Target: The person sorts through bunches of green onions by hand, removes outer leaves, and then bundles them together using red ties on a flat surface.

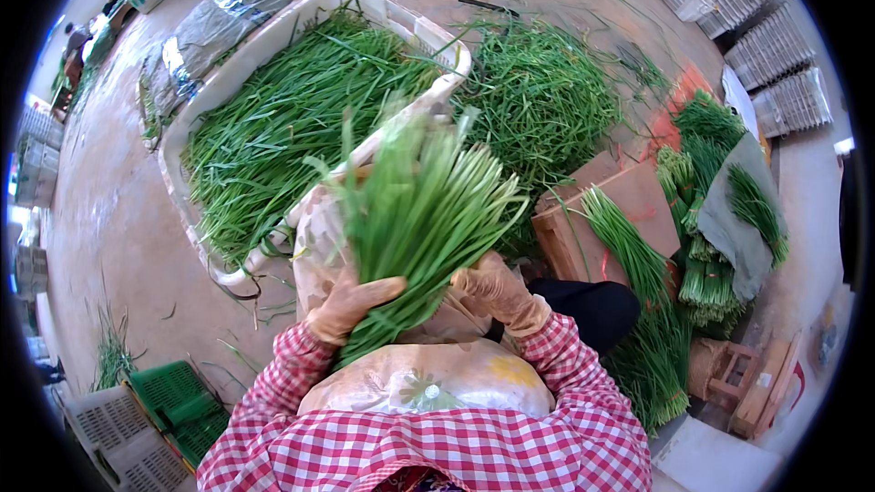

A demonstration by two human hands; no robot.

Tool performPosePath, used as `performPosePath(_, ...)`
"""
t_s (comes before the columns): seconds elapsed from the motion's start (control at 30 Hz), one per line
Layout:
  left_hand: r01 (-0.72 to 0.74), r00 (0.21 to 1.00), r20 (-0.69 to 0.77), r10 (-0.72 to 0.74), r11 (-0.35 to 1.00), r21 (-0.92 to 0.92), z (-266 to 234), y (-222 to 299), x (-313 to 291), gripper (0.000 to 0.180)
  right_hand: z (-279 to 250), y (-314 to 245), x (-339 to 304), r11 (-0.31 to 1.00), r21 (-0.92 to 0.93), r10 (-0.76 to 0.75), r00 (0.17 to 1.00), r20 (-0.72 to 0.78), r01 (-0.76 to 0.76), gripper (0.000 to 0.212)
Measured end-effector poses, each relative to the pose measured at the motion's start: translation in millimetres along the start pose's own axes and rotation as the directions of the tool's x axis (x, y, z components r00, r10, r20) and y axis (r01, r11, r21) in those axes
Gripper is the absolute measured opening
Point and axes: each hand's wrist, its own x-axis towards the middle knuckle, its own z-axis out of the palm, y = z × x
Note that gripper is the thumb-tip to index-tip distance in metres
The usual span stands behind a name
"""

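Left hand grips green bunch — right hand, fingers curled, hold unclear — slack grip could spill it rightward.

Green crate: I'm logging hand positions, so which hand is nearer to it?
Left. The left hand grips the green bundle, ahead and to the right of the green crate; the right hand is at the bundle's right side, farther from the crate.

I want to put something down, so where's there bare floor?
Bare floor lies left, between the white tub and stacked crates, beyond the green crate. Crowded: right of your held greens, with a loose pile, brown box and tied bundles.
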Motion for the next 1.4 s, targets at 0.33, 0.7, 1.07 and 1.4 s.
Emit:
performPosePath(0.33,-0.187,0.982,0.166,0.085,0.442,0.877,68.2,16.4,45.3,0.067,-9.0,-19.4,20.0,0.915,0.345,-0.147,0.968,-0.202,0.211,0.073)
performPosePath(0.7,-0.249,0.548,0.829,0.115,0.968,0.031,43.1,49.6,38.8,0.073,-101.9,-132.3,-26.7,0.828,0.549,0.017,0.983,0.181,-0.115,0.084)
performPosePath(1.07,0.047,0.878,0.422,0.226,0.836,-0.546,61.8,-5.9,80.5,0.107,-26.0,-100.1,-60.4,0.94,-0.333,-0.003,0.974,-0.228,-0.075,0.066)
performPosePath(1.4,-0.249,0.935,0.051,0.351,0.751,-0.611,14.6,-33.1,99.0,0.075,36.1,-51.8,-22.5,0.517,-0.819,-0.059,0.944,-0.324,-0.249,0.088)
